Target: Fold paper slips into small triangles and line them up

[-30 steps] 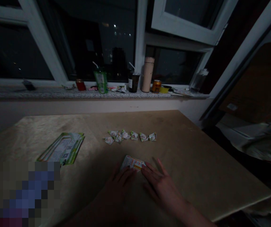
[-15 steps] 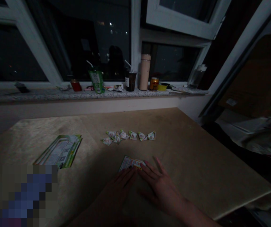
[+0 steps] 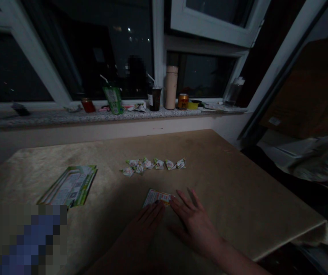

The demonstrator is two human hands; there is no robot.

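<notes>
I see the left hand (image 3: 144,226) and right hand (image 3: 194,221) flat and open, fingertips pressing the near edge of the printed paper slip (image 3: 156,196) on the table (image 3: 238,191)

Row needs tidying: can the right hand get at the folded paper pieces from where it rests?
Probably yes: the right hand lies just short of the folded paper pieces, only bare table between.

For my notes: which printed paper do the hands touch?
The small white-and-orange printed sheet, touched by left hand and right hand; the green leaflets at left and the row of folded paper pieces lie untouched.
</notes>
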